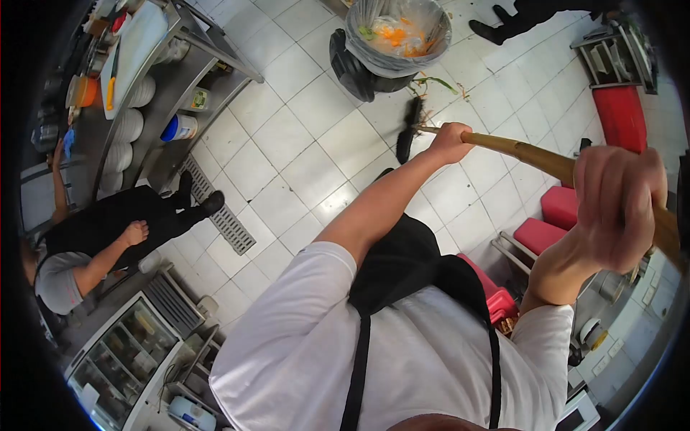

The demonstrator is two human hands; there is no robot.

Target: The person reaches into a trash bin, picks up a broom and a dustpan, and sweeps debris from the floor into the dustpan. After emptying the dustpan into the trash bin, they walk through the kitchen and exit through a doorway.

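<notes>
A long-handled broom slants across the right side of the head view, its wooden handle [525,152] gripped by both hands. My left hand [451,144] is wrapped round the handle on the part nearer the brush. Higher up and closer to the camera, my right hand [619,208] is closed round it too. The dark broom head [410,131] rests on the tiled floor. Beside it lie green and brown vegetable scraps [440,84]. Just beyond stands a bin [352,65] with a clear plastic liner [436,54], holding orange and green peelings [399,34].
At left, a co-worker [108,226] in a dark apron stands by a metal counter with stacked plates [129,126]. A floor drain grate [233,228] lies nearby. Red stools [539,235] stand at right. Another person's shoe [487,32] shows at the top.
</notes>
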